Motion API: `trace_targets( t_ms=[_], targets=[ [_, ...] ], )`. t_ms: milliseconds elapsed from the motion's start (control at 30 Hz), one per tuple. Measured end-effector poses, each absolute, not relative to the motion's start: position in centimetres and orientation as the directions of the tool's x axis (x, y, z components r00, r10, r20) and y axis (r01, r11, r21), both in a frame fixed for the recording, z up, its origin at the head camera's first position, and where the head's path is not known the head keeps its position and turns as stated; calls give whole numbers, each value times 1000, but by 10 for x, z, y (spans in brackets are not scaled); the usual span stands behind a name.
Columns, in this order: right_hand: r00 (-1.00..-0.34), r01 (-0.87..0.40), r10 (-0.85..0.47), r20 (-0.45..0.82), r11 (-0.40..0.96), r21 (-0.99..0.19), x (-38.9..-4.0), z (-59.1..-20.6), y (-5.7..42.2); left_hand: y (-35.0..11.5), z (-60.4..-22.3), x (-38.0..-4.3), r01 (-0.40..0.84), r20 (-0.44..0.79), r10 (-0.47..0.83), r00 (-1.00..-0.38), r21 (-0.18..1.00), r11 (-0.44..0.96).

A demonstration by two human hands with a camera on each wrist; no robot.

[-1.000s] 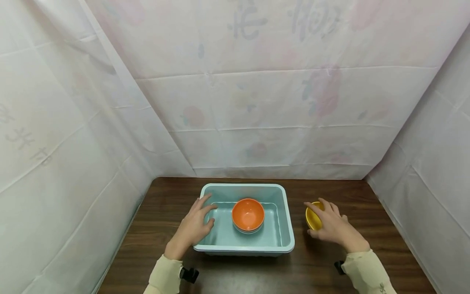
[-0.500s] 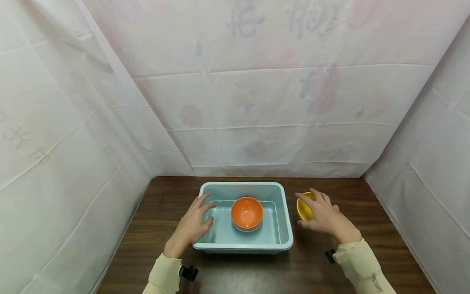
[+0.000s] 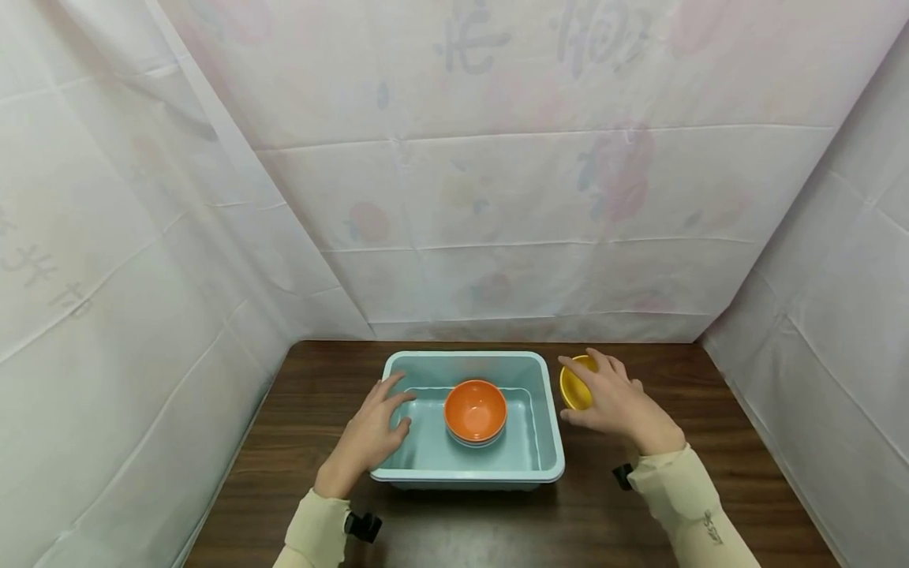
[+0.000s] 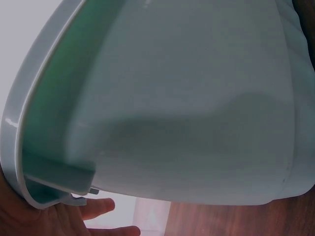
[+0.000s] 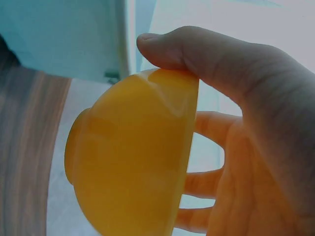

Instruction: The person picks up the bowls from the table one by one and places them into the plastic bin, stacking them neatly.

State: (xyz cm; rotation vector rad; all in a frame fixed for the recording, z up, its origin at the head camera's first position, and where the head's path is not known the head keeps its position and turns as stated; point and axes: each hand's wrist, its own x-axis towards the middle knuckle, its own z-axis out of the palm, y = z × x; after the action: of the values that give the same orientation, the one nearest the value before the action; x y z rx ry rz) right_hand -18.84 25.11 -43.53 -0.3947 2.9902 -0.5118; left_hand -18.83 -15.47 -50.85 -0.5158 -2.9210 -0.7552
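My right hand (image 3: 619,402) grips a yellow bowl (image 3: 572,390) just right of the light blue basin (image 3: 469,476). In the right wrist view, the bowl (image 5: 135,152) is tipped on its side, thumb and fingers at its rim. An orange bowl (image 3: 476,410) sits upright in the middle of the basin, stacked on a paler bowl (image 3: 473,443) that is mostly hidden. My left hand (image 3: 365,438) is at the basin's left rim, fingers spread and holding nothing. The left wrist view shows the basin's outer wall (image 4: 197,98); whether that hand touches the rim, I cannot tell.
The basin stands on a dark brown wooden table (image 3: 284,473). White cloth (image 3: 497,237) with a faint print hangs behind it, and more cloth encloses both sides. Each wrist wears a small black camera.
My right hand has carried the yellow bowl left and a little away from me, closer to the basin's right side. The left hand has stayed almost still.
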Motion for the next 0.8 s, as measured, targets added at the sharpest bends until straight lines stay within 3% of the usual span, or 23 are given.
trace_targets(
  t_ms=[333, 800],
  targets=[
    [-958, -265, -287, -21, 908, -325, -193, -416, 237, -156, -507, -189, 322, 121, 302, -946, 473, 820],
    [-925, -365, -381, -2, 889, -276, -202, -397, 203, -154, -508, -188, 355, 171, 312, -935, 454, 817]
  ],
)
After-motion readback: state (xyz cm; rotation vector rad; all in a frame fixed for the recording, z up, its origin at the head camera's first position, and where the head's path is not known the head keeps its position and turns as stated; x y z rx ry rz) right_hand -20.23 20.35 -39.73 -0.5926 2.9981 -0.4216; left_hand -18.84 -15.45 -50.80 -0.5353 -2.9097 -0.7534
